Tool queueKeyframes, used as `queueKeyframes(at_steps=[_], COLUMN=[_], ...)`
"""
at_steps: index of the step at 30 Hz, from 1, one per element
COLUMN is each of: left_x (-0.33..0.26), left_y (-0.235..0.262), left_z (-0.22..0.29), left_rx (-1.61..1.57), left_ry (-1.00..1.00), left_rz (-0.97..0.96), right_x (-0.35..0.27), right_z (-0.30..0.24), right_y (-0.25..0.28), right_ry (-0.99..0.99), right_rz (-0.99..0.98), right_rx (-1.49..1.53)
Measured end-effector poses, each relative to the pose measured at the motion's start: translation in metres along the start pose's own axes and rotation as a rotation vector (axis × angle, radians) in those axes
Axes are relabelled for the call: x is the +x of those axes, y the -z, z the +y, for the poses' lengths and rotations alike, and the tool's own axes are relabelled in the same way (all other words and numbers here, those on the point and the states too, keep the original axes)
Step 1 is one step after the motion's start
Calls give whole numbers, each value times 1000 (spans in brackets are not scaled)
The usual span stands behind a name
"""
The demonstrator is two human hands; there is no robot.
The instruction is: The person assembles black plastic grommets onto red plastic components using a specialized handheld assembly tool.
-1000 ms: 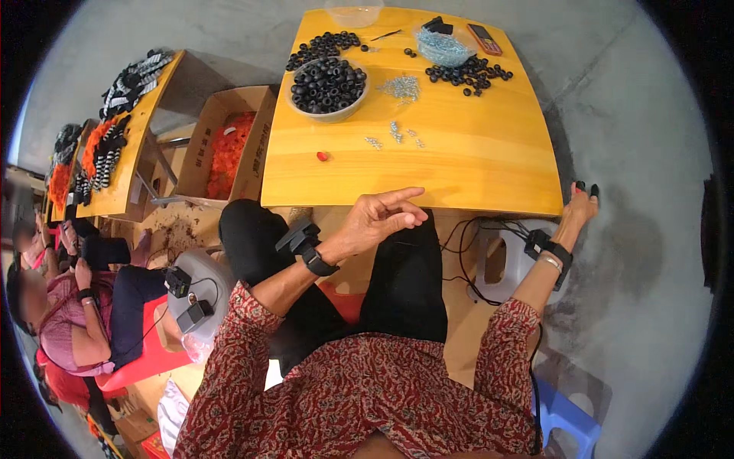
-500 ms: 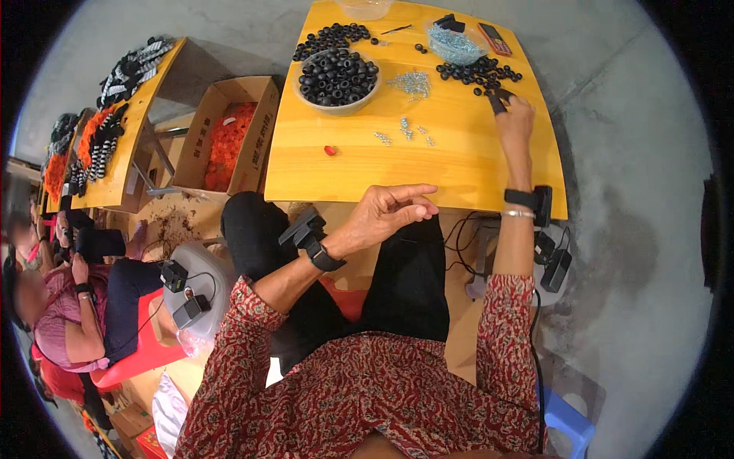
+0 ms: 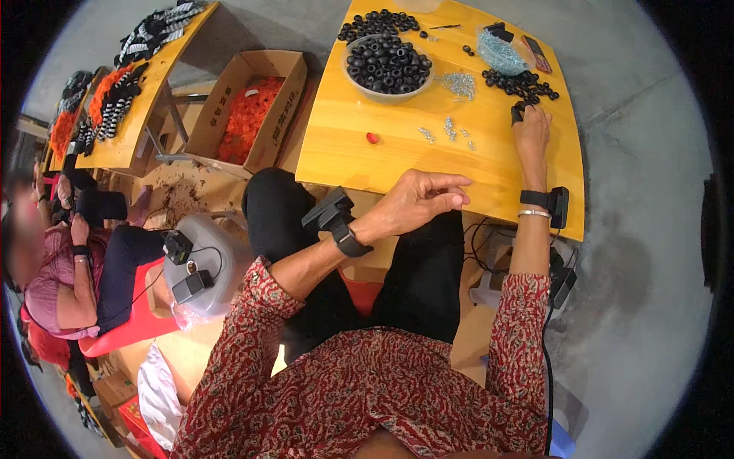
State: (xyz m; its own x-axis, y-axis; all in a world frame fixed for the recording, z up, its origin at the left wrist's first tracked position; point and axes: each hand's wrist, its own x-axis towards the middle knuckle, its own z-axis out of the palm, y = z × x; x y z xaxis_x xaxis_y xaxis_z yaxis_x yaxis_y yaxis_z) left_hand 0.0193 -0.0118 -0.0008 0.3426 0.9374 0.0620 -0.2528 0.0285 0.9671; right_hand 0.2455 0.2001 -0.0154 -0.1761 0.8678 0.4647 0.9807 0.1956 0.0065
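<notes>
My left hand hovers above my lap at the table's near edge, fingers pointing right, index finger stretched out and thumb slightly apart from it. Nothing shows in it. My right hand reaches over the right side of the table, its fingers bent together and black at the tips, as if covered. It is just below a loose pile of black ring-shaped pieces; whether a piece is between the fingertips is hidden. Small clusters of shiny silvery bits lie to the left of that hand, with a small red piece farther left.
On the yellow table stand a bowl of black pieces and a tub of pale blue bits. A red-and-black device lies far right. Left of the table is a cardboard box of orange material; a person sits beyond.
My view has shifted, so the table sits farther right. My right hand has drawn back slightly from the black pile and its fingers have bent inward. My left hand keeps its pose.
</notes>
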Motion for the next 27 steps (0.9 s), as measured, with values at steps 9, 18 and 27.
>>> queueKeyframes(at_steps=[9, 18, 27], left_x=[4, 7, 1], left_y=[12, 15, 17], left_z=[-7, -1, 1], left_rx=[-192, -459, -311], left_ry=[62, 44, 62], left_rz=[165, 174, 231], right_x=[-74, -131, -130], right_z=[-59, -106, -115], right_y=[59, 104, 119], right_ry=[-256, -12, 265], right_rz=[-77, 1, 81], right_rx=[1252, 1198, 831])
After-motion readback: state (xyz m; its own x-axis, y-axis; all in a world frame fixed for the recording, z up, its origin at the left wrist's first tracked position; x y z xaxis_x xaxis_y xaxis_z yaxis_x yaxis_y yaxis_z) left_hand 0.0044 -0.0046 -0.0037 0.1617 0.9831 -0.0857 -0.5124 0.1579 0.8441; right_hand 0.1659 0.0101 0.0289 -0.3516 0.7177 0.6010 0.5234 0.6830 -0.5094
